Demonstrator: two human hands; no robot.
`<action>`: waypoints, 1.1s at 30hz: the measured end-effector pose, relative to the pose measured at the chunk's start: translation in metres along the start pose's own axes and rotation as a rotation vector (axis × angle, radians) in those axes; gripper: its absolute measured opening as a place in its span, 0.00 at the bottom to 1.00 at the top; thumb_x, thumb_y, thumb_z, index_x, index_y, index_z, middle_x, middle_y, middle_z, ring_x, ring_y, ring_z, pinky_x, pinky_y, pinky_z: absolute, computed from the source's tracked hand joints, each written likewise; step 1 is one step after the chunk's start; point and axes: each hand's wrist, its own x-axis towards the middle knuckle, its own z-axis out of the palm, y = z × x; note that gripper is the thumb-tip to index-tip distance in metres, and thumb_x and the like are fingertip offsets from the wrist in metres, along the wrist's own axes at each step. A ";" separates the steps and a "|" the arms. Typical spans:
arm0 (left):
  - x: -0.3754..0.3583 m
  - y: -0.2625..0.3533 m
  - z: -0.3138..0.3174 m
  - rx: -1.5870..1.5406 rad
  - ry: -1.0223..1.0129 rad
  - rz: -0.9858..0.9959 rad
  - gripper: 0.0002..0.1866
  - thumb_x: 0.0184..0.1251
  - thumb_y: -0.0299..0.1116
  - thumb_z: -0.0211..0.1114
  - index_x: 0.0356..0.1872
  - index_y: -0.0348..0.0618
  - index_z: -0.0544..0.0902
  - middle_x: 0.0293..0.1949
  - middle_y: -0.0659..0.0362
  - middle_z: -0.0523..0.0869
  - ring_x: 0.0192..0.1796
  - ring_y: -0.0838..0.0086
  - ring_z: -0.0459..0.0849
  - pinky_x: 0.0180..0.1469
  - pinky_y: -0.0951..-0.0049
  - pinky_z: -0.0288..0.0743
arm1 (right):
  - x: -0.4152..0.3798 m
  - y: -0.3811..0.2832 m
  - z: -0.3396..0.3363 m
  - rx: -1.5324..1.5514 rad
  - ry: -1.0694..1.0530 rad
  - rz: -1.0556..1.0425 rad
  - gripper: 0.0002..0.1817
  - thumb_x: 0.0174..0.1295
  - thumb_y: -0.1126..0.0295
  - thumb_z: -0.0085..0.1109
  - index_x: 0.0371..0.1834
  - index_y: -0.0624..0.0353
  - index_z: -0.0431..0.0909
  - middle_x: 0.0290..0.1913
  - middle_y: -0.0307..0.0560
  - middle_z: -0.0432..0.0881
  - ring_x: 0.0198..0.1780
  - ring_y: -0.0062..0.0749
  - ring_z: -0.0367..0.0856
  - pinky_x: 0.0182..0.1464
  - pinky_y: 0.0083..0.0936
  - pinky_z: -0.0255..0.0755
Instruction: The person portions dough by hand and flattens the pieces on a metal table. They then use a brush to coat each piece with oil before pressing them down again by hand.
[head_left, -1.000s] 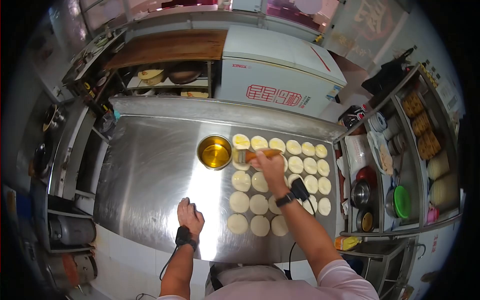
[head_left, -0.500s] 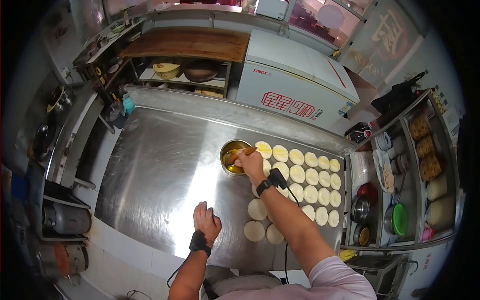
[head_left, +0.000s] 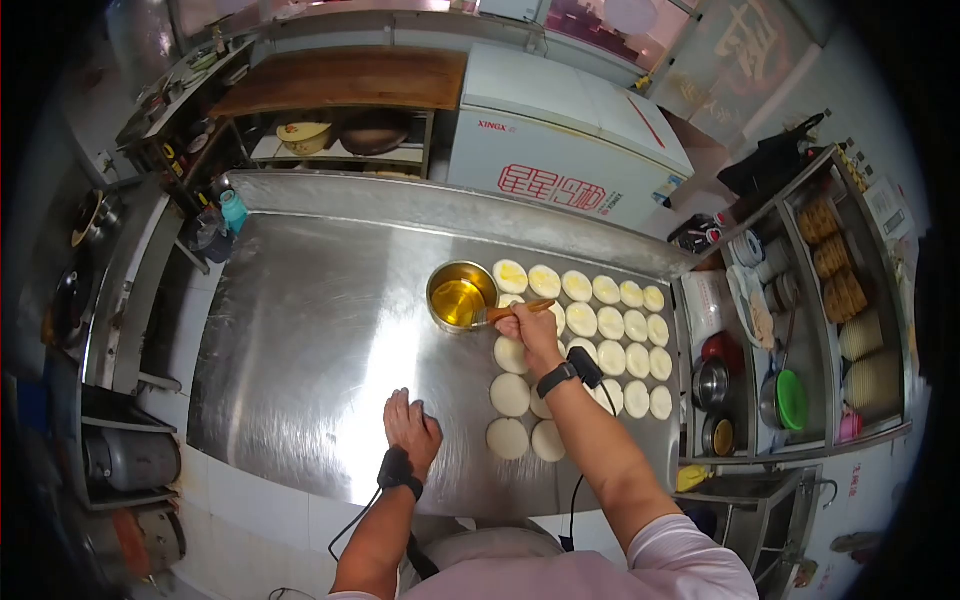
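Steel pot (head_left: 433,300) w/ yellow oil (head_left: 459,299) in it, qty 1, sits on the tabletop (head_left: 300,330) nr far edge, abt midway btwn L & R edges; oil level below rim. R hand (head_left: 532,330) clamped on wooden handle of brush (head_left: 502,313), 1 pc; bristle end is at pot's R rim, can't tell if touching. L hand (head_left: 413,432) lies palm down on tabletop toward near edge, fingers pointing to far edge. Hands apart.

Dough rounds (head_left: 509,395) cover R part of tabletop, in rows running along far edge. Row nearest far edge: 6 pcs, several w/ yellow oil on top. Each of 3 columns nearest R edge: 4 pcs. Leftmost column: 5, incl. 1 partly behind brush. Row nearest near edge: 2 in view. R arm (head_left: 605,450) & R hand cover some spots, so can't tell full total. Rounds look smaller toward R edge.

Past R edge, shelf unit (head_left: 800,452) holds 1 green basin (head_left: 792,402) & at least 2 steel bowls (head_left: 711,382); lower bowl looks tan inside, can't tell w/ what. Past far edge: 1 white freezer (head_left: 560,150), plus wooden-top bench (head_left: 340,80) w/ 1 yellow bowl (head_left: 303,143) & 1 dark bowl (head_left: 373,138) underneath. 1 turquoise bottle (head_left: 233,212) by far L corner.
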 end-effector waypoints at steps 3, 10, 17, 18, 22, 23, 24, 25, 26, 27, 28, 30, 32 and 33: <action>0.001 -0.002 0.001 -0.016 0.002 0.004 0.12 0.51 0.22 0.60 0.40 0.33 0.77 0.56 0.38 0.76 0.61 0.39 0.73 0.65 0.43 0.66 | -0.012 -0.008 -0.012 0.029 0.033 0.004 0.12 0.66 0.73 0.58 0.41 0.77 0.78 0.32 0.57 0.86 0.28 0.33 0.87 0.32 0.22 0.85; 0.002 0.001 0.000 -0.011 0.018 0.013 0.11 0.51 0.22 0.59 0.38 0.32 0.78 0.55 0.36 0.77 0.60 0.38 0.74 0.65 0.43 0.67 | -0.063 -0.018 -0.055 -0.034 0.057 -0.008 0.12 0.67 0.72 0.60 0.42 0.75 0.79 0.33 0.57 0.86 0.29 0.33 0.87 0.33 0.22 0.85; 0.001 0.001 -0.001 -0.002 -0.008 -0.009 0.12 0.51 0.23 0.59 0.39 0.33 0.78 0.56 0.36 0.77 0.61 0.39 0.74 0.66 0.42 0.66 | -0.117 0.025 -0.090 -0.080 0.130 -0.025 0.11 0.68 0.73 0.59 0.43 0.74 0.79 0.33 0.54 0.86 0.30 0.31 0.87 0.35 0.23 0.84; 0.002 0.002 -0.001 0.007 -0.014 -0.015 0.12 0.51 0.23 0.59 0.39 0.34 0.78 0.56 0.37 0.77 0.61 0.39 0.73 0.67 0.43 0.65 | -0.120 0.038 -0.093 -0.064 0.121 -0.019 0.11 0.68 0.73 0.59 0.44 0.74 0.80 0.33 0.53 0.86 0.31 0.31 0.87 0.35 0.23 0.84; 0.000 -0.002 0.001 0.008 -0.034 -0.011 0.12 0.51 0.23 0.59 0.40 0.35 0.79 0.58 0.38 0.76 0.62 0.40 0.73 0.67 0.43 0.65 | -0.133 0.058 -0.111 -0.028 0.171 -0.055 0.11 0.69 0.71 0.61 0.45 0.72 0.80 0.34 0.51 0.86 0.32 0.29 0.87 0.36 0.22 0.84; 0.000 -0.001 0.001 0.002 -0.042 0.002 0.12 0.51 0.23 0.59 0.40 0.35 0.79 0.58 0.38 0.76 0.62 0.40 0.73 0.67 0.43 0.65 | -0.135 0.059 -0.121 -0.015 0.200 -0.082 0.12 0.69 0.70 0.62 0.45 0.71 0.80 0.34 0.51 0.86 0.32 0.29 0.87 0.36 0.22 0.84; 0.000 0.000 0.000 0.005 -0.026 0.012 0.13 0.51 0.22 0.59 0.40 0.33 0.79 0.57 0.37 0.76 0.62 0.39 0.73 0.67 0.42 0.66 | -0.135 0.062 -0.136 -0.014 0.229 -0.092 0.12 0.69 0.70 0.62 0.45 0.72 0.80 0.35 0.51 0.86 0.33 0.28 0.87 0.36 0.21 0.84; 0.000 0.001 0.001 0.006 -0.009 0.020 0.13 0.51 0.21 0.59 0.40 0.32 0.78 0.56 0.37 0.76 0.61 0.38 0.73 0.66 0.41 0.66 | -0.138 0.057 -0.148 -0.008 0.245 -0.097 0.12 0.69 0.70 0.62 0.45 0.72 0.80 0.35 0.51 0.86 0.33 0.28 0.87 0.36 0.21 0.84; -0.001 -0.002 0.004 0.007 0.010 0.030 0.13 0.51 0.21 0.58 0.40 0.33 0.78 0.56 0.37 0.76 0.61 0.38 0.73 0.66 0.41 0.66 | -0.140 0.049 -0.160 -0.066 0.275 -0.113 0.11 0.69 0.71 0.62 0.45 0.71 0.80 0.35 0.51 0.86 0.33 0.28 0.87 0.36 0.21 0.84; -0.004 -0.005 0.006 0.018 -0.001 0.009 0.12 0.52 0.23 0.59 0.40 0.35 0.80 0.59 0.38 0.77 0.63 0.40 0.73 0.68 0.45 0.65 | -0.143 0.042 -0.173 -0.126 0.303 -0.129 0.11 0.69 0.71 0.61 0.45 0.71 0.80 0.35 0.51 0.86 0.33 0.28 0.87 0.35 0.20 0.84; -0.005 -0.005 0.005 0.022 -0.013 -0.003 0.12 0.52 0.23 0.59 0.40 0.35 0.80 0.59 0.38 0.77 0.64 0.40 0.73 0.68 0.45 0.64 | -0.141 0.043 -0.188 -0.107 0.353 -0.147 0.11 0.70 0.72 0.61 0.44 0.72 0.81 0.35 0.50 0.86 0.32 0.28 0.86 0.35 0.20 0.84; -0.007 -0.009 0.011 0.035 0.000 0.009 0.13 0.52 0.23 0.59 0.41 0.35 0.81 0.59 0.38 0.77 0.64 0.41 0.73 0.69 0.47 0.64 | -0.141 0.036 -0.220 -0.107 0.391 -0.187 0.11 0.70 0.71 0.61 0.43 0.71 0.81 0.34 0.49 0.86 0.31 0.27 0.87 0.35 0.20 0.83; -0.006 -0.007 0.008 0.062 -0.024 0.007 0.12 0.53 0.23 0.58 0.40 0.34 0.80 0.59 0.37 0.77 0.62 0.41 0.74 0.67 0.47 0.64 | -0.143 0.032 -0.256 -0.129 0.453 -0.221 0.10 0.69 0.71 0.62 0.42 0.71 0.81 0.32 0.48 0.86 0.29 0.26 0.86 0.34 0.19 0.82; -0.004 -0.005 0.006 0.076 -0.041 0.002 0.12 0.53 0.24 0.57 0.40 0.34 0.80 0.58 0.37 0.77 0.62 0.41 0.74 0.67 0.47 0.65 | -0.143 0.029 -0.277 -0.124 0.461 -0.223 0.10 0.69 0.71 0.62 0.42 0.71 0.81 0.32 0.48 0.86 0.29 0.26 0.86 0.34 0.19 0.82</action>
